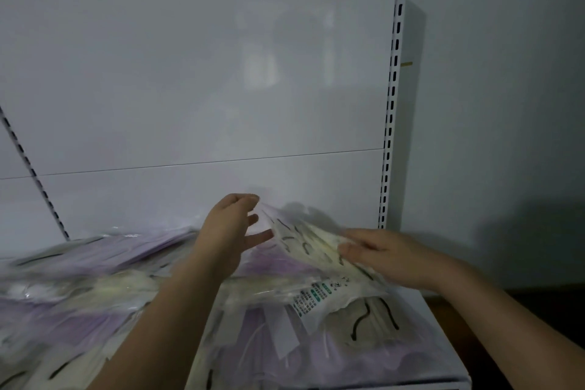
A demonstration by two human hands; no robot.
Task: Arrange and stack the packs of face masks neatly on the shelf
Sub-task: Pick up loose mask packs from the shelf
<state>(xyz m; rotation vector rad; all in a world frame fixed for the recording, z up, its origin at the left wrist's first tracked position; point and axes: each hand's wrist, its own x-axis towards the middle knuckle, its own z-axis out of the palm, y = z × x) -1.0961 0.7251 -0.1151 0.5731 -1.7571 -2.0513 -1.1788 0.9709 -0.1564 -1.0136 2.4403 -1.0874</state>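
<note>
Head view: motion blur smears the heap of mask packs (104, 288) across the lower left. At centre, the left hand (232, 231) pinches a cream pack (311, 252) by its top corner; the right hand (384, 258) grips its right edge. The white shelf (438, 339) shows at lower right, its glossy back panel (196, 73) filling the dim upper frame.

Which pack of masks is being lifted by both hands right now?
The cream pack with black ear loops, tilted up between both hands; the lilac packs lie flat.
</note>
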